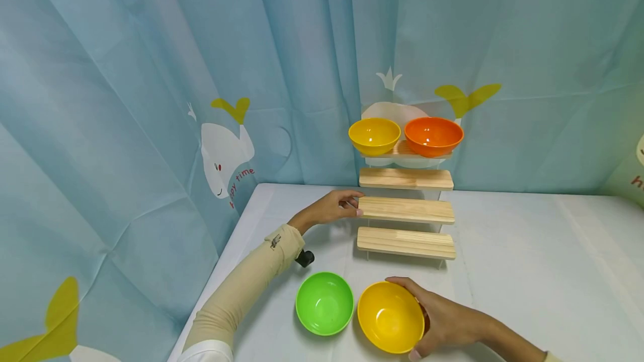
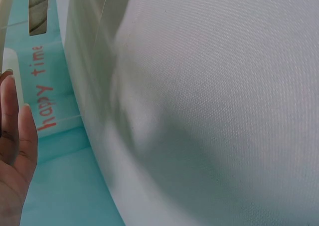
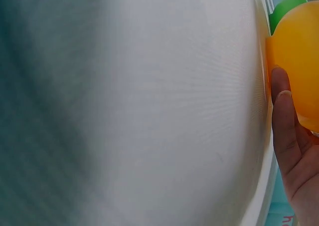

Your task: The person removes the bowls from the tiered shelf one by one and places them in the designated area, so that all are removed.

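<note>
My right hand [image 1: 445, 320] grips a deep yellow bowl [image 1: 391, 317] from its right side, fingers at the far rim and thumb at the near rim. In the right wrist view the fingers lie along the bowl's outer wall. Just left of it a green bowl [image 1: 325, 303] stands upright on the table. Further back, my left hand [image 1: 333, 207] holds the left end of a plank of a stepped wooden stand [image 1: 406, 209], thumb at the plank's front edge. On the stand's top step sit a yellow bowl [image 1: 374, 136] and an orange bowl [image 1: 434, 136], side by side.
The stand's lower steps [image 1: 406, 242] are bare wooden planks on clear supports. A white cloth covers the table [image 1: 533, 261]. Behind and to the left hangs a light blue curtain [image 1: 302, 71] with whale prints. A small black object [image 1: 304, 258] shows by the left wrist.
</note>
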`<state>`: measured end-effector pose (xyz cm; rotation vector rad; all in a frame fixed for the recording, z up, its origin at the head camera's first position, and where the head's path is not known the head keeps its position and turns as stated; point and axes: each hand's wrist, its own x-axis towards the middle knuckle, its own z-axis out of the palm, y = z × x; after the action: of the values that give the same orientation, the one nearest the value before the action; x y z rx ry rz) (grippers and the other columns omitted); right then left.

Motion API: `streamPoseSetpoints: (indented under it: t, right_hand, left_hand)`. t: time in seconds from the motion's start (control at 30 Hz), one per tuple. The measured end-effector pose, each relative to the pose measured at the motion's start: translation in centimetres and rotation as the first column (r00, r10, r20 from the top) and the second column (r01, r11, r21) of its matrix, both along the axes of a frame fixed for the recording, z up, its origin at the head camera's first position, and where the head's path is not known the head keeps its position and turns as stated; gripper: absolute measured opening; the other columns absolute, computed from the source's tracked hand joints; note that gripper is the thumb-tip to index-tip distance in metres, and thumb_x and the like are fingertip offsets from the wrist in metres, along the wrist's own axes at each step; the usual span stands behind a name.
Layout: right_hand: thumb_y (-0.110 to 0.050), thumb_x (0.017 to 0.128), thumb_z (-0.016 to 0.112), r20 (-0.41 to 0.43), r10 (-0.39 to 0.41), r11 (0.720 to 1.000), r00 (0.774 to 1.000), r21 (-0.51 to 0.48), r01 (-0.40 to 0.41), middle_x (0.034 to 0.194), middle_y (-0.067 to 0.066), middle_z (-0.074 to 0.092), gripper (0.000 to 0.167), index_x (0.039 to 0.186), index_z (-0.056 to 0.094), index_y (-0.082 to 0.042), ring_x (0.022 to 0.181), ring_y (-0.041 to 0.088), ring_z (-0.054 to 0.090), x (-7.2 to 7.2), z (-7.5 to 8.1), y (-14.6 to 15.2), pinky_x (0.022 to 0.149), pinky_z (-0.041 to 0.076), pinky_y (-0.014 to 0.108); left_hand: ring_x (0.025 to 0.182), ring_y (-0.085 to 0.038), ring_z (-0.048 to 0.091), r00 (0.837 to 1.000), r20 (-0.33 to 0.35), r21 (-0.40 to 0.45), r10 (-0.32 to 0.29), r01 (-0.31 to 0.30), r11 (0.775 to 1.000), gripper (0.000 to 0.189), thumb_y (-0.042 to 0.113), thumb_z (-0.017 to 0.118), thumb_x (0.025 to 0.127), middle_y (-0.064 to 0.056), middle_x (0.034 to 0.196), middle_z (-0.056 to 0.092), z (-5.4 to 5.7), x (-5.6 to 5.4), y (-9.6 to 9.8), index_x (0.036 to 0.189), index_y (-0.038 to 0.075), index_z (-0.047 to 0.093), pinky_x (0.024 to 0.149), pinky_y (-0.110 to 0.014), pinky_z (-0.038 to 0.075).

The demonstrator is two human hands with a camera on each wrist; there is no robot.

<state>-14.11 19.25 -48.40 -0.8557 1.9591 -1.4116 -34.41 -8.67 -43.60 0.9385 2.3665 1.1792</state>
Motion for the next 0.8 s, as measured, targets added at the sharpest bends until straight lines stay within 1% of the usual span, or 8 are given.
streamPoseSetpoints:
  t: [0.17,0.37,0.53,0.67,0.8]
  right_hand:
    - [-0.010,0.078,0.084,0.013,-0.006,1.000,1.000,0.003,0.006,0.151,0.017,0.040,0.103,0.158,0.019,-0.015,0.125,0.017,0.053,0.11,0.00,0.02,0.094,0.052,0.027]
    - [-0.013,0.078,0.085,0.002,-0.021,0.999,1.000,0.029,0.021,0.151,0.013,0.041,0.105,0.159,0.017,-0.015,0.128,0.014,0.051,0.12,0.03,0.04,0.098,0.048,0.023]
    - [-0.014,0.078,0.085,0.006,-0.025,0.999,1.000,0.038,0.025,0.151,0.015,0.040,0.107,0.159,0.016,-0.014,0.128,0.013,0.051,0.17,0.14,0.04,0.098,0.048,0.023]
    - [-0.015,0.078,0.085,0.010,-0.022,0.998,1.000,0.052,0.022,0.153,0.017,0.037,0.109,0.160,0.014,-0.014,0.125,0.015,0.052,0.23,0.23,0.10,0.095,0.050,0.025]
    - [-0.013,0.078,0.084,0.039,-0.013,0.999,0.999,0.036,0.011,0.153,0.019,0.035,0.108,0.160,0.014,-0.014,0.120,0.018,0.055,0.22,0.21,0.15,0.090,0.054,0.029]
  left_hand:
    - [0.113,-0.018,0.062,1.000,-0.001,-0.001,-0.005,0.005,1.000,0.056,0.025,0.067,0.098,-0.010,0.128,0.064,0.04,0.10,-0.01,0.148,0.008,0.049,0.097,-0.029,0.052]
    - [0.113,-0.019,0.062,1.000,-0.011,-0.001,-0.007,0.007,1.000,0.055,0.025,0.067,0.098,-0.011,0.130,0.063,0.01,0.01,-0.05,0.147,0.008,0.050,0.097,-0.029,0.051]
    - [0.113,-0.020,0.062,1.000,-0.014,-0.002,-0.006,0.006,1.000,0.054,0.024,0.067,0.098,-0.013,0.129,0.063,-0.02,-0.03,-0.01,0.147,0.008,0.051,0.096,-0.028,0.051]
    - [0.112,-0.019,0.062,1.000,-0.019,-0.004,-0.008,0.008,1.000,0.054,0.024,0.068,0.097,-0.012,0.129,0.063,-0.13,-0.06,0.02,0.146,0.008,0.051,0.097,-0.028,0.051]
    - [0.113,-0.019,0.062,1.000,-0.016,0.001,-0.013,0.013,1.000,0.055,0.023,0.068,0.097,-0.013,0.129,0.063,-0.21,-0.13,-0.01,0.147,0.008,0.051,0.097,-0.028,0.051]
